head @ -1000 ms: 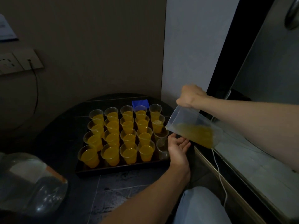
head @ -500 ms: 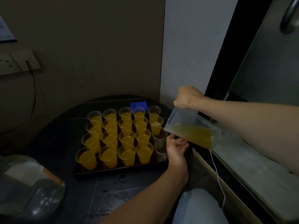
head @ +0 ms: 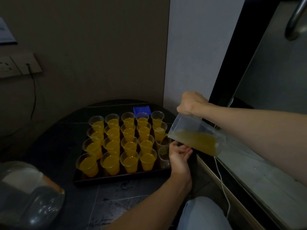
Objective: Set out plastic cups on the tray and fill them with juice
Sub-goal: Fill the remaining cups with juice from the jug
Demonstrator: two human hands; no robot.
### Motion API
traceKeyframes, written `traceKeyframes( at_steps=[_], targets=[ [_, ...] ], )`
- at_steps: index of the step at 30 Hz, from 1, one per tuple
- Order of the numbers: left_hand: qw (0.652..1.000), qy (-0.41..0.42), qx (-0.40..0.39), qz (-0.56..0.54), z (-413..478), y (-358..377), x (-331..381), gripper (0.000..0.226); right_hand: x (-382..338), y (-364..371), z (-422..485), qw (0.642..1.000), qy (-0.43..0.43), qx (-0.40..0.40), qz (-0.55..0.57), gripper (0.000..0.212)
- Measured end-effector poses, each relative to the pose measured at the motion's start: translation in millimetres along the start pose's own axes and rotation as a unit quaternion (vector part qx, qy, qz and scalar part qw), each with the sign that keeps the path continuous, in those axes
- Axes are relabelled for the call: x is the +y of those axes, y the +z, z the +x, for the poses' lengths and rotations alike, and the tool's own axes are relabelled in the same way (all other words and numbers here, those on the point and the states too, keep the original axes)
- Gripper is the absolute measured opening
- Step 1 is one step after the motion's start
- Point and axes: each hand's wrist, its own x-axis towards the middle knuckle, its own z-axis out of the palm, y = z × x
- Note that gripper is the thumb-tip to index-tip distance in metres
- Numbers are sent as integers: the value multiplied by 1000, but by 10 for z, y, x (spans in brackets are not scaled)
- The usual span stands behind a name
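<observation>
right hand (head: 191, 103) grips the tilted jug (head: 197, 138) just above left hand's (head: 178, 155) fingers (head: 186, 147).

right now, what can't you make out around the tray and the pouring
All head view.
Level in the cup under the spout: too dim, partly behind the jug.
Whether the left hand touches that cup: contact side faces away.
Right hand fingers on the jug: hidden behind the hand's back.
Blue item: partly behind cups, unidentifiable.
Clear container: cut off by the bottom-left edge.
</observation>
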Motion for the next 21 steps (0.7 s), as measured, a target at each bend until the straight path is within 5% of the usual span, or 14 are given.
traceKeyframes(
  at_steps=[21],
  targets=[
    [998,-15,35,-41,49,67,13,38,-20,-82,-60,1000,-1,0,6,26]
  ],
)
